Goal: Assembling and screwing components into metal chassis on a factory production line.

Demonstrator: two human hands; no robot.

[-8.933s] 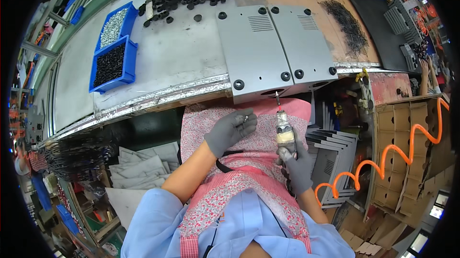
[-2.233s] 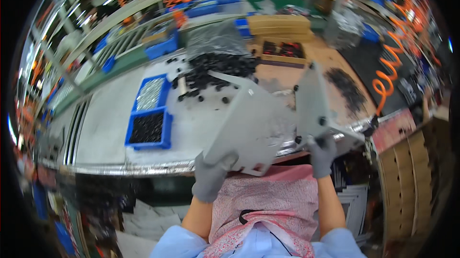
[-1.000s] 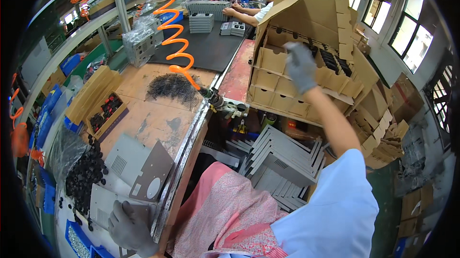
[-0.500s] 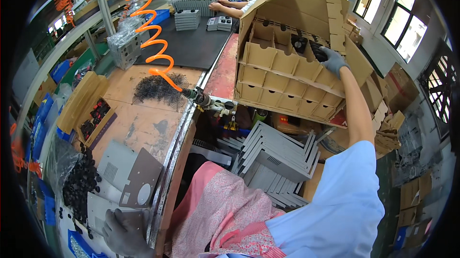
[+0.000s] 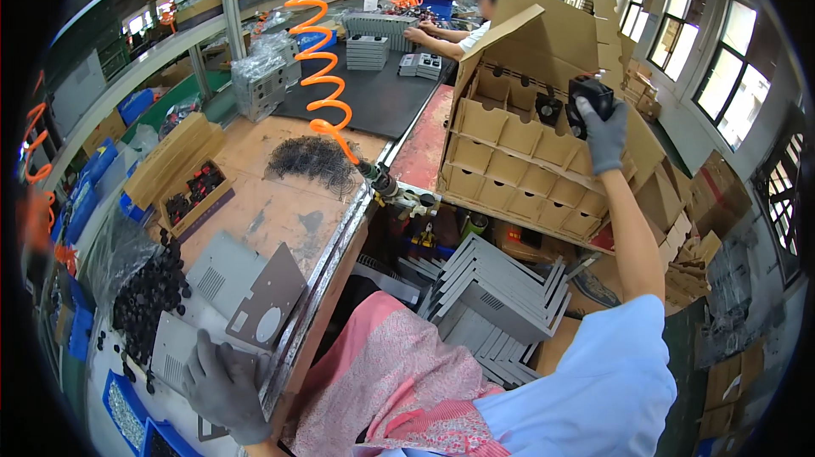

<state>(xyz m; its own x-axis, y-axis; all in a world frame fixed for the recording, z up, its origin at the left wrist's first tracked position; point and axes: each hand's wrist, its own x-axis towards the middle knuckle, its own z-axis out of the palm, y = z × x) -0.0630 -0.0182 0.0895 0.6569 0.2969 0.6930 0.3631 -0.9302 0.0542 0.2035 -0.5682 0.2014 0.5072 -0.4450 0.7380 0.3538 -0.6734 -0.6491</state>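
My right hand (image 5: 605, 136), in a grey glove, grips a black cooling fan (image 5: 592, 92) just above a cardboard box (image 5: 528, 170) divided into cells. Another black fan (image 5: 548, 108) sits in a top cell beside it. At lower left my gloved left hand (image 5: 225, 387) lies over a grey metal panel (image 5: 172, 347) with its fingers stretched out. Beyond that hand stand a vented grey panel (image 5: 222, 270) and a bent panel with a round opening (image 5: 270, 291).
Black wire fan guards (image 5: 312, 162) lie on the bench below an orange coiled hose (image 5: 323, 79) ending in a tool (image 5: 380, 181). Black caps (image 5: 148, 296) are heaped at left. Grey metal casings (image 5: 497, 291) are stacked under the box. A co-worker's arms (image 5: 441, 39) reach across the far bench.
My right hand has lifted the black fan up out of the box's top row. My left hand has moved slightly up and right over the panel. The view has shifted.
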